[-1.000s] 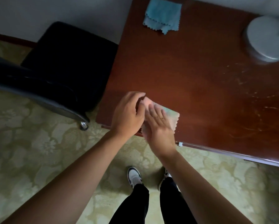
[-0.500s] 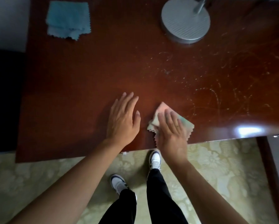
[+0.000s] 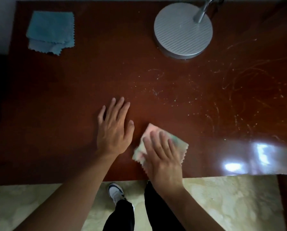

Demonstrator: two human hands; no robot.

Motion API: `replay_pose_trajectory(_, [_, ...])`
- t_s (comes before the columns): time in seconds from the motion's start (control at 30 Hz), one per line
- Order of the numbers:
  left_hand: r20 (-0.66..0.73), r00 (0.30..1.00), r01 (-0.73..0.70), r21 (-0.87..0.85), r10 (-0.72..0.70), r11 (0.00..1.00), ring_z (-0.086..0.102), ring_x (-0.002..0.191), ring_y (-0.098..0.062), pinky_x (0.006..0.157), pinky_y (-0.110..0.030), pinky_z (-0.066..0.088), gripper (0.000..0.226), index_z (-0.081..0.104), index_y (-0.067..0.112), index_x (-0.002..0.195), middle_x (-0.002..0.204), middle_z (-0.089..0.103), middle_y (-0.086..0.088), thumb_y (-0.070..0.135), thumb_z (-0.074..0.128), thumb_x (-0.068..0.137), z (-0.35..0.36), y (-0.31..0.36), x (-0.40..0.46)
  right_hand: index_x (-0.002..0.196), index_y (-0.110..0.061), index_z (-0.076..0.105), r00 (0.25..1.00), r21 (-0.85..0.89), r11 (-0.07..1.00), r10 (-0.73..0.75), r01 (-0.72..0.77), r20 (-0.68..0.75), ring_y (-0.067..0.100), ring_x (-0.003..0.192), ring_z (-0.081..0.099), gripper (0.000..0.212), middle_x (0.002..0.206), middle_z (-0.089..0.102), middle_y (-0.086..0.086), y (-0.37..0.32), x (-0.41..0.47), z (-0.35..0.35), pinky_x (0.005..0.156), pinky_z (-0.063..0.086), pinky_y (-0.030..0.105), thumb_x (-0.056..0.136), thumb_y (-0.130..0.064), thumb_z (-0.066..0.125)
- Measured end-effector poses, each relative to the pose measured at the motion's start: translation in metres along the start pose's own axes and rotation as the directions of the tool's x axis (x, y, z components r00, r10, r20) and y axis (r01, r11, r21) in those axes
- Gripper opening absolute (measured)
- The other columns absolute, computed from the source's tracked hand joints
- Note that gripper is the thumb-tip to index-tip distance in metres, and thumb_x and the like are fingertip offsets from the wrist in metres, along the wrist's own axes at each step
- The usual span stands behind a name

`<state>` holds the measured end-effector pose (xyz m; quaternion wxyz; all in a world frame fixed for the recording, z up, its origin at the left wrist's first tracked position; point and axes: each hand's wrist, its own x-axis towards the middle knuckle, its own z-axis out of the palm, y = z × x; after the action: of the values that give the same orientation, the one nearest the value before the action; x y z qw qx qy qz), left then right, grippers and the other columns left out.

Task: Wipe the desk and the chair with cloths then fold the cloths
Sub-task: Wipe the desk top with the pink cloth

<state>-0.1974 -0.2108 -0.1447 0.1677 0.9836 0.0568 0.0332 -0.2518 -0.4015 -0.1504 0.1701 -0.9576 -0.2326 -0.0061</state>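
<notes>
The left hand [image 3: 113, 130] lay flat on the desk [image 3: 56, 105], fingers straight and spread toward 12 o'clock, holding nothing. Just at its 4 o'clock, the right hand [image 3: 162, 157] pressed straight fingers on the pink cloth [image 3: 181, 145] near the desk's front edge. Both hands stayed as half a second before; the blue cloth [image 3: 51, 30] remained at 10 o'clock.

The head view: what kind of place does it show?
Probably a home or hotel room with a writing desk: a dark wooden desk, a round lamp base on it, and patterned carpet below.
</notes>
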Motion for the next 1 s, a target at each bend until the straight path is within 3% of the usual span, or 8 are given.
replay_pose_trajectory(0.17, [-0.003, 0.999, 0.034, -0.009, -0.034, 0.999, 0.025, 0.15, -0.02, 0.122, -0.048, 0.017, 0.059, 0.047, 0.014, 0.145, 0.157, 0.039, -0.004, 0.036, 0.039, 0.091, 0.0, 0.002, 0.003, 0.145, -0.01, 0.047, 0.976, -0.045, 0.977, 0.204, -0.207, -0.079, 0.039, 0.144, 0.032, 0.055, 0.152, 0.04, 0.018, 0.107, 0.023, -0.035, 0.11, 0.034, 0.058, 0.106, -0.041, 0.025])
replay_pose_trajectory(0.27, [-0.006, 0.999, 0.047, 0.004, -0.047, 0.999, 0.025, 0.15, -0.02, 0.122, -0.047, 0.017, 0.059, 0.048, 0.013, 0.144, 0.157, 0.039, -0.004, 0.037, 0.04, 0.091, 0.0, 0.002, 0.004, 0.143, -0.011, 0.05, 0.938, -0.004, 0.947, 0.317, -0.321, -0.142, 0.041, 0.141, 0.036, 0.051, 0.15, 0.044, 0.019, 0.109, 0.094, -0.024, 0.112, 0.031, 0.057, 0.105, -0.04, 0.031])
replay_pose_trajectory(0.43, [-0.063, 0.997, 0.047, -0.035, -0.049, 0.998, 0.032, 0.147, -0.024, 0.122, -0.046, 0.02, 0.057, 0.052, 0.009, 0.141, 0.153, 0.045, -0.008, 0.034, 0.045, 0.09, 0.003, 0.003, 0.001, 0.139, -0.014, 0.055, 1.0, 0.017, 1.0, 0.008, -0.008, -0.026, 0.037, 0.142, 0.035, 0.047, 0.149, 0.047, 0.012, 0.024, 0.074, 0.0, 0.115, 0.031, 0.054, 0.105, -0.04, 0.036])
replay_pose_trajectory(0.53, [-0.057, 0.996, 0.059, -0.048, -0.062, 0.997, 0.032, 0.147, -0.025, 0.124, -0.044, 0.018, 0.057, 0.051, 0.008, 0.142, 0.153, 0.045, -0.009, 0.035, 0.044, 0.092, 0.002, 0.003, 0.001, 0.14, -0.016, 0.055, 0.983, 0.08, 0.982, -0.176, 0.172, 0.044, 0.03, 0.145, 0.034, 0.042, 0.151, 0.045, 0.006, 0.046, 0.044, -0.014, 0.116, 0.031, 0.051, 0.103, -0.034, 0.045])
replay_pose_trajectory(0.7, [-0.05, 0.994, 0.088, -0.084, -0.093, 0.993, 0.031, 0.148, -0.024, 0.124, -0.042, 0.016, 0.058, 0.049, 0.008, 0.143, 0.153, 0.044, -0.01, 0.038, 0.043, 0.094, 0.003, 0.003, 0.001, 0.142, -0.005, 0.049, 0.993, 0.008, 0.996, 0.089, -0.089, -0.074, 0.044, 0.139, 0.038, 0.047, 0.147, 0.046, 0.02, 0.146, 0.105, -0.041, 0.116, 0.028, 0.052, 0.105, -0.03, 0.034])
replay_pose_trajectory(0.8, [-0.07, 0.993, 0.091, -0.095, -0.098, 0.991, 0.033, 0.146, -0.026, 0.124, -0.043, 0.018, 0.058, 0.05, 0.007, 0.142, 0.151, 0.046, -0.011, 0.039, 0.043, 0.094, 0.002, 0.002, 0.001, 0.142, -0.004, 0.048, 0.971, 0.076, 0.973, 0.225, -0.218, -0.087, 0.046, 0.139, 0.036, 0.045, 0.147, 0.046, 0.021, 0.151, 0.169, -0.041, 0.115, 0.028, 0.057, 0.105, -0.026, 0.036])
replay_pose_trajectory(0.9, [-0.071, 0.991, 0.104, -0.107, -0.112, 0.989, 0.034, 0.146, -0.025, 0.124, -0.039, 0.018, 0.058, 0.05, 0.007, 0.142, 0.151, 0.046, -0.011, 0.038, 0.044, 0.094, 0.002, 0.003, 0.0, 0.14, -0.007, 0.047, 0.992, 0.038, 0.995, 0.091, -0.088, -0.084, 0.045, 0.131, 0.046, 0.044, 0.141, 0.051, 0.024, 0.108, 0.166, -0.022, 0.105, 0.04, 0.059, 0.101, -0.026, 0.041])
replay_pose_trajectory(1.0, [-0.079, 0.988, 0.12, -0.132, -0.131, 0.984, 0.033, 0.146, -0.023, 0.124, -0.029, 0.011, 0.056, 0.05, 0.007, 0.142, 0.151, 0.046, -0.01, 0.036, 0.045, 0.094, 0.001, 0.003, 0.0, 0.144, -0.015, 0.046, 0.985, 0.157, 0.976, -0.164, 0.153, 0.057, 0.03, 0.143, 0.036, 0.043, 0.15, 0.045, 0.008, 0.069, 0.102, -0.019, 0.117, 0.028, 0.053, 0.103, -0.026, 0.041])
